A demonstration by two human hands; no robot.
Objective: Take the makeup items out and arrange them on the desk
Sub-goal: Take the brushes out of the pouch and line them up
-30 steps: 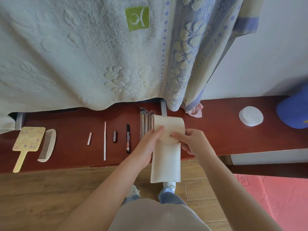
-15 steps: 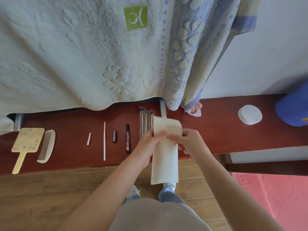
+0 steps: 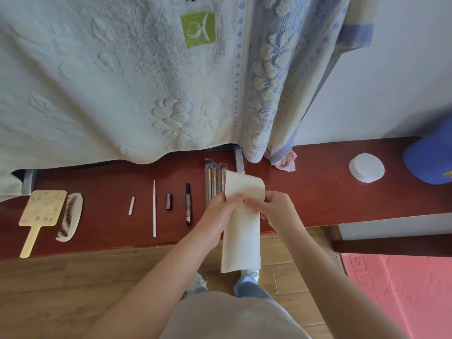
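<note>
A cream pouch (image 3: 241, 243) hangs upright over the front edge of the red-brown desk (image 3: 318, 192), its flap folded back at the top. My left hand (image 3: 217, 216) grips its left edge and my right hand (image 3: 271, 209) pinches the flap near the snap. Laid out in a row on the desk are a hand mirror (image 3: 40, 211), a comb (image 3: 69, 216), a short white stick (image 3: 131, 205), a long thin white pencil (image 3: 154, 209), a small dark tube (image 3: 168, 201), a black pen-like item (image 3: 188, 204) and packaged brushes (image 3: 212, 182).
Two towels (image 3: 146, 81) hang low over the desk's back edge. A white round pad (image 3: 366, 167) and a blue cap (image 3: 430, 160) lie at the right, a pink cloth (image 3: 285, 162) under the towel. Wooden floor and a pink mat (image 3: 403, 289) lie below.
My hands have drawn closer together on the pouch's flap, and the fold at the top has narrowed. The items on the desk have not moved.
</note>
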